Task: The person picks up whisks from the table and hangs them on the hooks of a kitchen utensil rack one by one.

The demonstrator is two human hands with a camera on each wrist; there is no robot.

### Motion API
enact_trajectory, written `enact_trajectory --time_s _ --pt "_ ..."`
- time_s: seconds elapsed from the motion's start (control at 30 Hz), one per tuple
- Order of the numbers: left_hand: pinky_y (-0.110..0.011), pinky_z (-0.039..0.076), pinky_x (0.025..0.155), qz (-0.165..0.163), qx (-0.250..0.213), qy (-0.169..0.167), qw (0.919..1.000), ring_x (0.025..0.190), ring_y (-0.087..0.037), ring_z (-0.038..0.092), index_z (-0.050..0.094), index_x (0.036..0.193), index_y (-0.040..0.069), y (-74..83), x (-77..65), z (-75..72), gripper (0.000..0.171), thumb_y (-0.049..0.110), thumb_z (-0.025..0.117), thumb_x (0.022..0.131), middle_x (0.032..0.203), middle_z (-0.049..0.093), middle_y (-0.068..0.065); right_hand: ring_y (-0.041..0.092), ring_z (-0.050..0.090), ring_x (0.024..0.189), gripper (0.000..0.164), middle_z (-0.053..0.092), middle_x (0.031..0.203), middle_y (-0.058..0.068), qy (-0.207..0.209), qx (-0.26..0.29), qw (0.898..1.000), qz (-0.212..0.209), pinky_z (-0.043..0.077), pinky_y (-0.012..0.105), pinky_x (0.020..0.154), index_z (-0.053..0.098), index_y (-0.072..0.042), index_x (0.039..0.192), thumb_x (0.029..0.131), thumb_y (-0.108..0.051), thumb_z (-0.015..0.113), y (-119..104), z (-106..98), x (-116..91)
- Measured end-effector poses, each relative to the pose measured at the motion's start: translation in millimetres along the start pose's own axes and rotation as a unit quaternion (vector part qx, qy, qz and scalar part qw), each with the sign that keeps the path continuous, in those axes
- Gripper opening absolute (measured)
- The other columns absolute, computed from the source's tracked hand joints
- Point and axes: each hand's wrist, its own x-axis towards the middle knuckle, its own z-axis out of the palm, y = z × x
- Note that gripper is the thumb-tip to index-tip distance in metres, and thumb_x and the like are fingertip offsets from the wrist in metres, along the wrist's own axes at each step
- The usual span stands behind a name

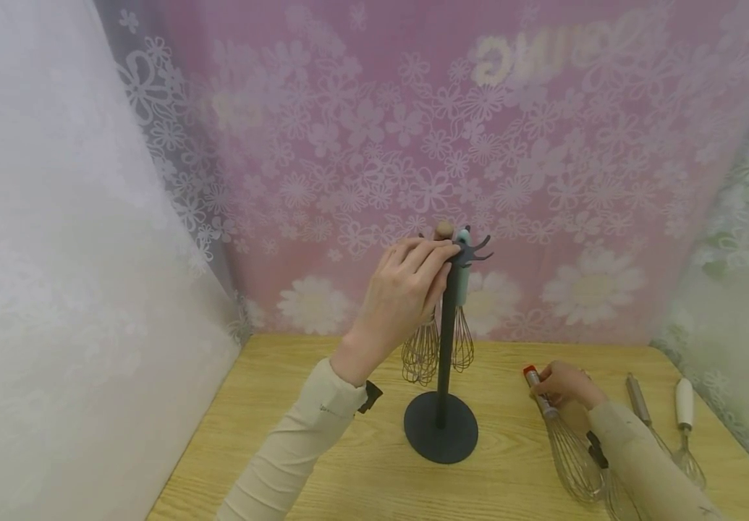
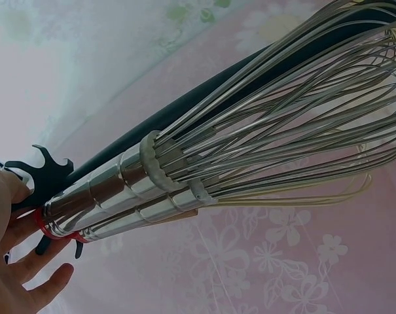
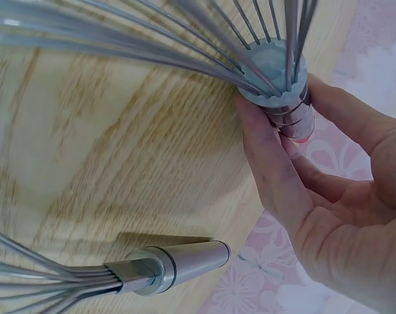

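My left hand (image 1: 407, 286) holds the top of a black whisk stand (image 1: 444, 362), fingers draped over its hooked head. In the left wrist view, two steel whisks (image 2: 99, 190) with red handle ends hang from it beside my fingers. Around the far side hang a whisk with a mint handle (image 1: 463, 286) and a wooden handle end (image 1: 443, 230). My right hand (image 1: 566, 383) pinches the steel handle of a red-ended balloon whisk (image 1: 572, 463) at the table's right. The right wrist view shows thumb and fingers on either side of that handle (image 3: 292, 121).
Right of my right hand lie a steel-handled whisk (image 1: 637, 398) and a white-handled whisk (image 1: 684, 403). Wires of another whisk (image 1: 621, 499) show below my right forearm. Flowered curtains (image 1: 361, 145) enclose the wooden table (image 1: 322, 477) at the back and sides.
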Motion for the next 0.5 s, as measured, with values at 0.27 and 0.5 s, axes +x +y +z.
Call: enact_trajectory --time_s 0.27,0.5 --pt "-0.034 0.045 0.109 -0.002 -0.003 -0.005 1.0 0.114 -0.023 0.061 0.068 0.126 0.009 0.1 -0.1 0.1 0.027 0.019 0.053 0.106 0.122 0.069 -0.003 0.024 0.071 0.07 0.019 0.07 0.08 0.011 0.012 -0.001 1.0 0.004 0.062 0.039 0.064 0.068 0.012 0.094 0.09 -0.006 0.071 7.0 -1.0 5.1" --pt "-0.034 0.046 0.107 -0.001 0.002 -0.005 1.0 0.114 -0.023 0.061 0.068 0.127 0.009 0.3 0.0 -1.2 0.027 0.019 0.054 0.106 0.121 0.069 -0.003 0.03 0.071 0.077 0.045 0.067 0.098 0.03 0.03 0.012 0.999 -0.015 0.063 0.043 0.066 0.051 0.028 0.119 0.092 -0.003 0.067 -1.0 -7.8 5.8"
